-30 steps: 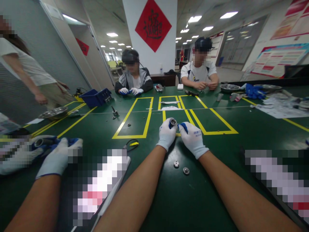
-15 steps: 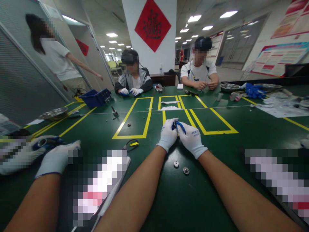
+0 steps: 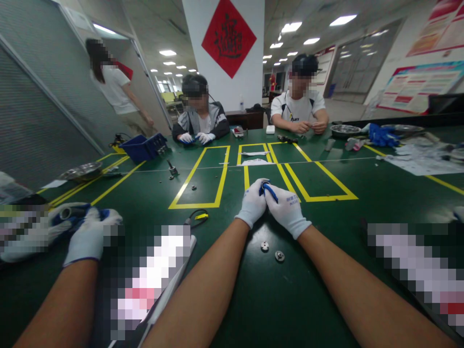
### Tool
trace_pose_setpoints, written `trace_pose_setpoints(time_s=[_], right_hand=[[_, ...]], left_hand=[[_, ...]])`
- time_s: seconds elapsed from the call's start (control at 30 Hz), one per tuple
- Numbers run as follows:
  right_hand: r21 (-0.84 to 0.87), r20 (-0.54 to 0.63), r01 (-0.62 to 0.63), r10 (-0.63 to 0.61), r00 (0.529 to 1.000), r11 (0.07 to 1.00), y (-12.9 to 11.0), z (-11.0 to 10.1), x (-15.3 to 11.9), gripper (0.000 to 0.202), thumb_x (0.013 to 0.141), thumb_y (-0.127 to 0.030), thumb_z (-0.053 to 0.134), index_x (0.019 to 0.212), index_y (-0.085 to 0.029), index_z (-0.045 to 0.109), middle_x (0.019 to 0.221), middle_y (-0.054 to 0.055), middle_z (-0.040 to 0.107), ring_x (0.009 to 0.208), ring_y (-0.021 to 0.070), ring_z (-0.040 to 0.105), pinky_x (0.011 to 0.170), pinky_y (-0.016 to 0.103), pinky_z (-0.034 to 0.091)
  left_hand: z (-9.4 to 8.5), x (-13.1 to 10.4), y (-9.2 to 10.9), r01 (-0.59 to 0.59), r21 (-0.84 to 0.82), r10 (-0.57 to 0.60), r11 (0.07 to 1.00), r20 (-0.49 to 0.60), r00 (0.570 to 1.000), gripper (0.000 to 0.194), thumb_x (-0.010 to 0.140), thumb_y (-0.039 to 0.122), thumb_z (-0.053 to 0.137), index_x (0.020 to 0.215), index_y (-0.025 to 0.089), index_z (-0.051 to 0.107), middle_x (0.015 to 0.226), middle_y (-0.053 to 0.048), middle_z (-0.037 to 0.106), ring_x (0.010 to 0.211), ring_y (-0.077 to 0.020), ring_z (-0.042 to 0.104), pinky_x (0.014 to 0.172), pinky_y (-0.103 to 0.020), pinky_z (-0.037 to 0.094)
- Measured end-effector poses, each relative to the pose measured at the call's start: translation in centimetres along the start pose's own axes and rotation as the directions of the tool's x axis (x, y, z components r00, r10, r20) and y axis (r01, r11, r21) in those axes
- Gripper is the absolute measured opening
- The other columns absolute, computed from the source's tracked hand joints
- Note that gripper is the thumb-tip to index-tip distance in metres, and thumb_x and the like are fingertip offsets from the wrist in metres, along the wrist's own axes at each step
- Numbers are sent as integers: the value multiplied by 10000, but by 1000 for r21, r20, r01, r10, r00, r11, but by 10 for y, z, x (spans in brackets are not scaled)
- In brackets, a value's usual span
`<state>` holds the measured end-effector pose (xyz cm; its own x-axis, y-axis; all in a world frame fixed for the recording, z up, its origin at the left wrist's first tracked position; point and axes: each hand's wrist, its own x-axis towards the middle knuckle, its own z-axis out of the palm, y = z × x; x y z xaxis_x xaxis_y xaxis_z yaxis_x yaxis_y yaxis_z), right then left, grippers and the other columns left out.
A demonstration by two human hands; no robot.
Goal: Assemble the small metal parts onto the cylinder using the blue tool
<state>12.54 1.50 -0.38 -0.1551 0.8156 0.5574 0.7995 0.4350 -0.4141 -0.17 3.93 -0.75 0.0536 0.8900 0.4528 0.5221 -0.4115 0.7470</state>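
Note:
My left hand (image 3: pixel 253 203) and my right hand (image 3: pixel 285 208) wear white gloves with blue-coated fingers. They meet above the green table (image 3: pixel 253 299), with fingers closed around a small round metal part (image 3: pixel 264 184). Only a bit of its rim shows between the fingertips, and the gloves hide the rest. Close below my hands, two small metal discs (image 3: pixel 265 246) with centre holes lie apart on the table.
At left, a neighbour's gloved hands (image 3: pixel 87 232) hold a dark tubular piece. Pixelated screens (image 3: pixel 159 270) flank my forearms. Yellow tape outlines (image 3: pixel 194 206), a blue bin (image 3: pixel 139 147) and a cable loop (image 3: pixel 199 217) lie ahead. Two people sit opposite.
The round part's rim is more covered by my fingers now; my hands have barely shifted. The neighbour's hand at left moved slightly right, and a standing person walked rightward behind.

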Motion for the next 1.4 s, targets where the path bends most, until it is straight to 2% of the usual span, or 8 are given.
trace_pose_setpoints(time_s=[0.23, 0.47, 0.67, 0.83, 1.03, 1.2, 1.4], right_hand=[[10, -7, -12, 13, 1000, 1000, -2, -1, 0, 370, 1015, -325, 413, 1140, -189, 734, 1136, 92, 766, 1019, 233, 709, 953, 315, 505], [29, -23, -34, 35, 999, 999, 2, -1, 0, 361, 1015, -330, 415, 1124, -186, 727, 1106, 84, 770, 1004, 225, 711, 928, 299, 508], [32, -30, -36, 37, 999, 999, 1, -2, 1, 378, 1014, -326, 412, 1205, -187, 707, 1159, 85, 760, 1034, 230, 706, 951, 314, 507], [30, -11, -14, 14, 1000, 999, -1, -2, 0, 354, 1010, -328, 423, 1082, -195, 744, 1073, 82, 777, 975, 225, 716, 920, 308, 517], [43, -28, -35, 36, 999, 998, -1, -4, 1, 370, 1007, -328, 430, 1173, -191, 731, 1157, 83, 763, 1028, 234, 710, 961, 317, 513], [53, -2, -41, 41, 999, 998, 0, -4, 1, 372, 1008, -336, 432, 1176, -205, 737, 1157, 78, 765, 1031, 237, 712, 958, 324, 518], [89, -24, -17, 19, 1000, 996, -1, -3, 0, 353, 1006, -333, 446, 1131, -206, 750, 1120, 74, 775, 1003, 227, 718, 940, 306, 520]], left_hand=[[-2, -1, 3, -30, 58, 32, 998, -22, 999, 342, 881, 120, 550, 1180, 217, 685, 1179, -83, 674, 1114, -205, 643, 1040, -335, 507], [-1, -1, 1, -42, 22, 42, 999, -6, 999, 360, 869, 124, 573, 1201, 219, 676, 1173, -71, 705, 1096, -202, 652, 1038, -335, 506], [-2, -1, 3, -10, 8, 10, 1000, 5, 1000, 359, 875, 120, 565, 1203, 225, 667, 1154, -53, 733, 1076, -194, 668, 1014, -325, 523], [-2, -1, 3, -23, 3, 23, 1000, 10, 1000, 365, 873, 108, 558, 1199, 226, 673, 1158, -57, 730, 1079, -197, 669, 1021, -331, 520], [-2, -2, 5, -40, 37, 42, 998, -47, 998, 347, 857, 111, 572, 1171, 202, 690, 1178, -93, 677, 1115, -208, 641, 1037, -339, 508], [-2, -1, 2, -44, 10, 44, 999, -23, 999, 365, 854, 96, 561, 1178, 215, 682, 1170, -74, 707, 1103, -205, 654, 1034, -343, 508], [-2, -1, 2, -22, 5, 21, 1000, 11, 1000, 364, 882, 129, 552, 1213, 222, 670, 1129, -61, 736, 1050, -208, 677, 988, -340, 526]])
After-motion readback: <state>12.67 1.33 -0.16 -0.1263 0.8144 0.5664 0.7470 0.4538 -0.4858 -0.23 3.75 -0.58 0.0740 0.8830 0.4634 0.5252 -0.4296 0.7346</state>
